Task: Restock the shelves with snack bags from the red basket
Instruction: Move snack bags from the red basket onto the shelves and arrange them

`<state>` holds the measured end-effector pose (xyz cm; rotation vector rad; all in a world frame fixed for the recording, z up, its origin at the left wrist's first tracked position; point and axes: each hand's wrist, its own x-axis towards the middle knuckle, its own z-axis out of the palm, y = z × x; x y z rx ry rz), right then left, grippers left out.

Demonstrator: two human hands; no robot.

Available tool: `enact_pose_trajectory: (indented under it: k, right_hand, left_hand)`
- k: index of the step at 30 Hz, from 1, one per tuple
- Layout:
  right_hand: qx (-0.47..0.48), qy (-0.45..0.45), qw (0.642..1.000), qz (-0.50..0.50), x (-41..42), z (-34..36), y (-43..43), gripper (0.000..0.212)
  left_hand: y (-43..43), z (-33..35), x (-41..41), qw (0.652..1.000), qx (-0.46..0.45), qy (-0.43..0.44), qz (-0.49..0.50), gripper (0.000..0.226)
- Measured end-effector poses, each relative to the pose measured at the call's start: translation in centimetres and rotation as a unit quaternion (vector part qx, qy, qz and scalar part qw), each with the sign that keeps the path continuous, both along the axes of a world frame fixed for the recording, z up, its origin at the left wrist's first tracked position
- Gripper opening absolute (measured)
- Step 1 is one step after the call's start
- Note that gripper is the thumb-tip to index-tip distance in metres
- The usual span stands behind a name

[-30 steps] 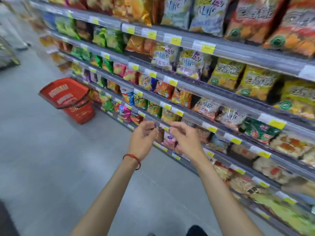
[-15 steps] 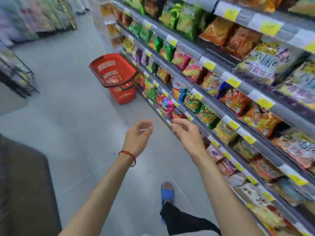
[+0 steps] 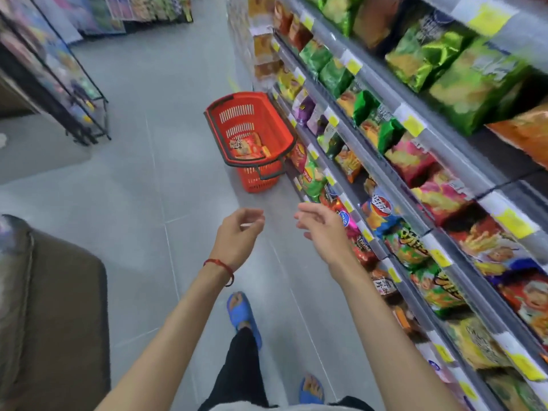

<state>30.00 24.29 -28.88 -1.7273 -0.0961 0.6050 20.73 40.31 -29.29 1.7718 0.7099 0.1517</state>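
**Hands empty, turning back to the basket**

Change noted: a second ago both hands work at a low shelf tier, with the red basket (image 3: 237, 120) off to the left. Now the view has swung down the aisle. The basket stands on the grey floor (image 3: 148, 179) straight ahead of the hands and well apart from them, its right side just beside the bottom of the shelves (image 3: 444, 151).

Left hand (image 3: 237, 235), with a red string (image 3: 221, 266) at the wrist: fingers loosely curled, grasping nothing. Right hand (image 3: 323, 229): relaxed, also empty, and clear of the bags on the shelves. A blue slipper (image 3: 241, 315) is forward, toward the basket.

At least one orange-red snack bag (image 3: 246, 145) lies in the bottom of the basket; whether there are more is hard to tell.

Judgement: one placement looks finished. The next step is a walk to the basket and a reach down for that bag.
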Motion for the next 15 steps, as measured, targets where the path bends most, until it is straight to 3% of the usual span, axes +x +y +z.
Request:
enact_pose_trajectory:
  k: [15]
  right_hand:
    - [-0.009,0.049,0.995,-0.082,19.3,-2.2,26.9,0.016]
  left_hand:
    - [28.3,-2.3,21.8,0.998,-0.009,0.036,-0.050,0.012]
